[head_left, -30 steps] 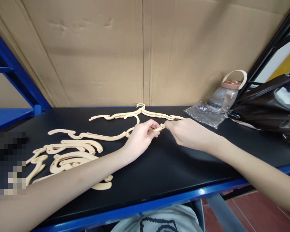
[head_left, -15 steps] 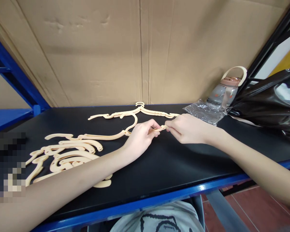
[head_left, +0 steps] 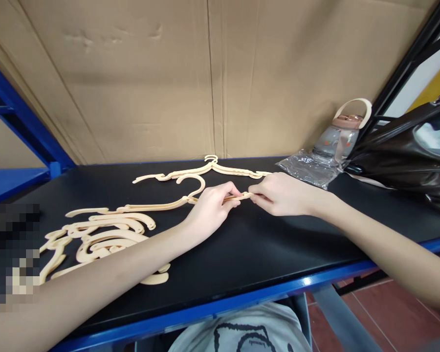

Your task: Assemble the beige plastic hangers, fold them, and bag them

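Note:
A cream plastic hanger (head_left: 157, 205) with a hook lies on the black table (head_left: 264, 254). My left hand (head_left: 210, 208) is closed around its right arm near the hook. My right hand (head_left: 282, 194) pinches the outer end of that arm, where a short cream piece (head_left: 244, 196) meets it. A second, whole cream hanger (head_left: 205, 171) lies just behind, near the cardboard wall. A loose pile of cream hanger parts (head_left: 102, 237) sits at the left of the table.
A clear plastic bag (head_left: 308, 171) and a water bottle with a cream strap (head_left: 341, 132) stand at the back right, beside a dark brown bag (head_left: 403, 156). Cardboard (head_left: 205, 78) lines the back. Blue shelf frame (head_left: 25, 132) at the left.
Both hands keep their grip on the hanger's arm. The hanger has swung a little, its left arm lying flatter, and the view has drifted slightly.

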### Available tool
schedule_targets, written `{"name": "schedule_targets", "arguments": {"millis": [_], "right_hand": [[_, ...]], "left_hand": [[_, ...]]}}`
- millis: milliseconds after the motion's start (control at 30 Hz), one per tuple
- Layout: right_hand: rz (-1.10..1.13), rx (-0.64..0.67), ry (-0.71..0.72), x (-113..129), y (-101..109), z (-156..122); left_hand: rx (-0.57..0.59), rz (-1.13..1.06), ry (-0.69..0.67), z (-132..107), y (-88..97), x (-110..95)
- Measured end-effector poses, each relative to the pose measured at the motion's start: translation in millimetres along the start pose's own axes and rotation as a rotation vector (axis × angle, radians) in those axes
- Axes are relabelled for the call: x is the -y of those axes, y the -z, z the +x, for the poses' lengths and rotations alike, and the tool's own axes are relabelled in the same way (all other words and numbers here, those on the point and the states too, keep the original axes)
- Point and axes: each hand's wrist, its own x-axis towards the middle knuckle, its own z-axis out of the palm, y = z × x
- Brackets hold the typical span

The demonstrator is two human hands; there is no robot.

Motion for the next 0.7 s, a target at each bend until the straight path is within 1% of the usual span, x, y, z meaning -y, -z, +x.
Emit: {"name": "schedule_targets", "arguments": {"millis": [200,333,500,567,633,700], "right_hand": [[-0.003,0.003,-0.019,0.5,-0.7,-0.3],[0.069,-0.015,-0.045,-2.0,-2.7,1.3],[0.151,-0.03,-0.031,-5.8,-5.3,2.8],[0.176,-0.03,-0.025,-7.8,-6.1,3.9],[0.226,-0.048,-0.024,-11.2,-6.7,5.4],[0.344,-0.063,-0.03,-16.8,-7.1,7.2]], "left_hand": [[0.028,0.011,-0.032,0.5,1.5,-0.8],[0.034,0.032,-0.039,-0.6,2.5,-4.4],[-0.021,-0.051,-0.097,-0.8,0.1,-1.4],[-0.028,-0.037,-0.105,-1.2,-1.0,-0.3],[-0.054,0.025,-0.151,-2.5,-0.6,-1.4],[-0.107,0.16,-0.269,-3.9,2.8,-4.6]]}}
